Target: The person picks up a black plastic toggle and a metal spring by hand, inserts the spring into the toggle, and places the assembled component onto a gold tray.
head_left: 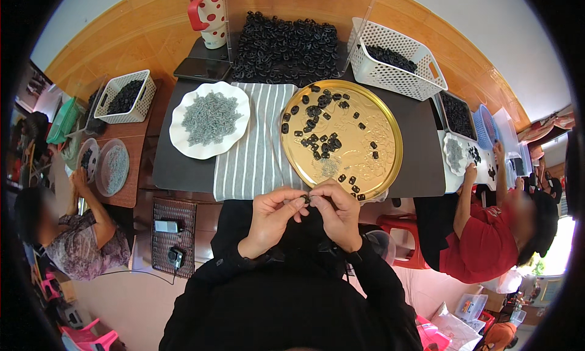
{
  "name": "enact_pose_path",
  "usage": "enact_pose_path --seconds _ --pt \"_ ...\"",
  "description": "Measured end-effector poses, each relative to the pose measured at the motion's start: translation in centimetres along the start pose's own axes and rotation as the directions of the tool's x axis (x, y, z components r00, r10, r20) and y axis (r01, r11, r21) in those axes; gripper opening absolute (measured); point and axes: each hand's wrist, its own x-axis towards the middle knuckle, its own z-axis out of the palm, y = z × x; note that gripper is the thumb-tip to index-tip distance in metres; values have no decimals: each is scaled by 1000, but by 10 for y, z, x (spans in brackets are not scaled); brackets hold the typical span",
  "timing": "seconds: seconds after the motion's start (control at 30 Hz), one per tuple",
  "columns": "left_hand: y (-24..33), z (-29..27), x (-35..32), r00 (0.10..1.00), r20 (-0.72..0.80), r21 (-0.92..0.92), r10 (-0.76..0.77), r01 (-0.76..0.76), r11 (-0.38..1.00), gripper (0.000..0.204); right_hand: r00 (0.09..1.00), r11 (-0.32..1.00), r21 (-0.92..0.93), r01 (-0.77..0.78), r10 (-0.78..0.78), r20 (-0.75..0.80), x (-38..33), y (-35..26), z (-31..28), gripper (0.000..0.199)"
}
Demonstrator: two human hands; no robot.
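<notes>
My left hand (272,220) and my right hand (337,215) meet over the table's near edge, fingertips pinched together. Between them is a small black part (306,200), mostly covered by the fingers; its exact kind cannot be made out. Just beyond my hands lies a round gold tray (385,131) with scattered small black plastic pieces (329,145) and a little heap of tiny grey bits (329,167). Left of the tray, a white scalloped plate (178,120) holds a pile of small grey-silver pieces (212,117). A grey-and-white striped cloth (244,174) lies under part of the tray.
At the back, a clear-sided bin holds a heap of black pieces (286,49). Beside it stand a white perforated basket (399,80), a red-dotted tumbler (210,19) and a dark phone (202,69). One person (91,229) works at left, another in red (481,247) at right.
</notes>
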Motion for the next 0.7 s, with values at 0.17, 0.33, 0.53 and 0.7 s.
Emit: enact_pose_path --seconds 0.17,0.33,0.53,0.7 --pt "0 2 -1 1000 -4 6 3 -3 1000 16 1000 999 35 -18 18 -11 -2 2 0 9" --pt "-1 2 -1 1000 -5 8 21 -21 1000 16 1000 1000 20 3 -3 -22 -3 3 2 8" --pt "0 1 -3 999 -13 48 42 -42 998 17 982 959 -212 186 -175 66 0 0 2 7" --pt "-3 0 -5 997 -23 76 80 -78 994 17 976 935 -281 215 -194 101 2 -1 3 7"
